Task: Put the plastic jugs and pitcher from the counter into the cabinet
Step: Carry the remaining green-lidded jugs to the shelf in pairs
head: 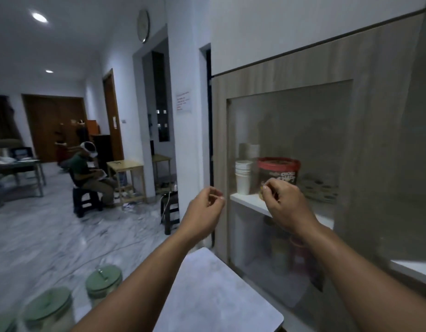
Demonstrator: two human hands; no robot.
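Observation:
Two blurred clear plastic jugs with pale green lids show at the lower left, one nearer the counter and one at the frame's corner. The wood-grain cabinet fills the right side, and its glass door looks closed. My left hand is raised just left of the cabinet's edge, fingers curled with thumb and forefinger nearly touching, holding nothing. My right hand is curled in front of the glass at shelf height, and I see nothing in it. The grey counter lies below my forearms.
Behind the glass a white shelf carries stacked paper cups, a red-lidded tub and patterned plates. A person sits on a stool down the marble-floored hall. A dark stool stands by the wall.

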